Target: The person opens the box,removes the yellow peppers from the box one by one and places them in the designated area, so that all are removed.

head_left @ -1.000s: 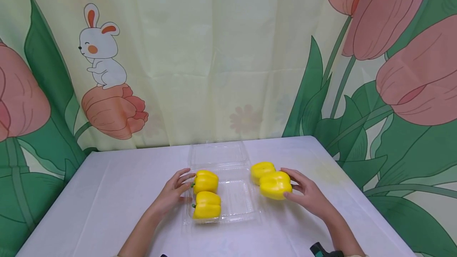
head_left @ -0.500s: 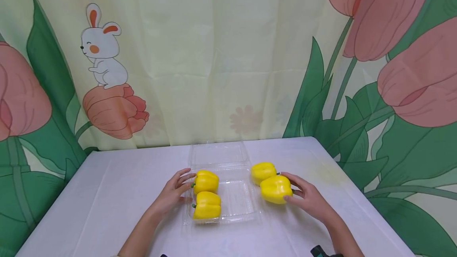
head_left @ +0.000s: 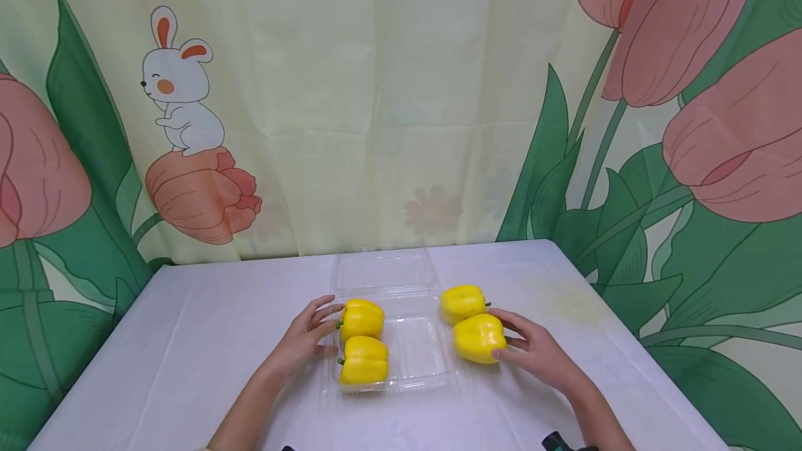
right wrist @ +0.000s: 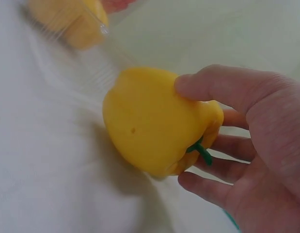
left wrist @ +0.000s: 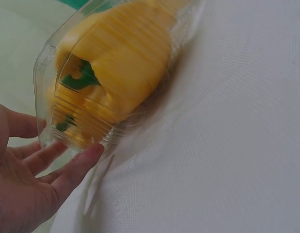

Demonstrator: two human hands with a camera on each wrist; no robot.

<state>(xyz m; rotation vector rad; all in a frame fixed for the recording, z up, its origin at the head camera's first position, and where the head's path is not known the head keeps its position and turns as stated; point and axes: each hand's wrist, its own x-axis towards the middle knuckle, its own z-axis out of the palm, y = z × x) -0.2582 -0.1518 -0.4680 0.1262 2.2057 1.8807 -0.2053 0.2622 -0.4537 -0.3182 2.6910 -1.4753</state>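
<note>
Head view: a person's two bare hands are working over a white-covered table (head_left: 219, 346). A clear plastic box (head_left: 416, 346) is lying open at the centre, its lid (head_left: 383, 270) folding back away from the person. Inside, along the left side, two yellow peppers are sitting one behind the other, the rear pepper (head_left: 362, 319) and the front pepper (head_left: 364, 360), their green stems pointing left. The left hand (head_left: 302, 341) is resting its spread, relaxed fingers against the box's left wall; the left wrist view is showing the stems through that ribbed plastic. The right hand (head_left: 537, 352) is holding a third pepper (head_left: 477, 338) by its stem end, just right of the box, with the thumb pressing one side and the fingers supporting the other. Whether that pepper is touching the table cannot be told. Just beyond it, outside the box, a fourth pepper (head_left: 462, 303) is lying on the cloth, its stem pointing right. Behind the table a pale curtain (head_left: 376, 89) is hanging, showing a white rabbit (head_left: 183, 89) and large pink tulips (head_left: 739, 131).
</note>
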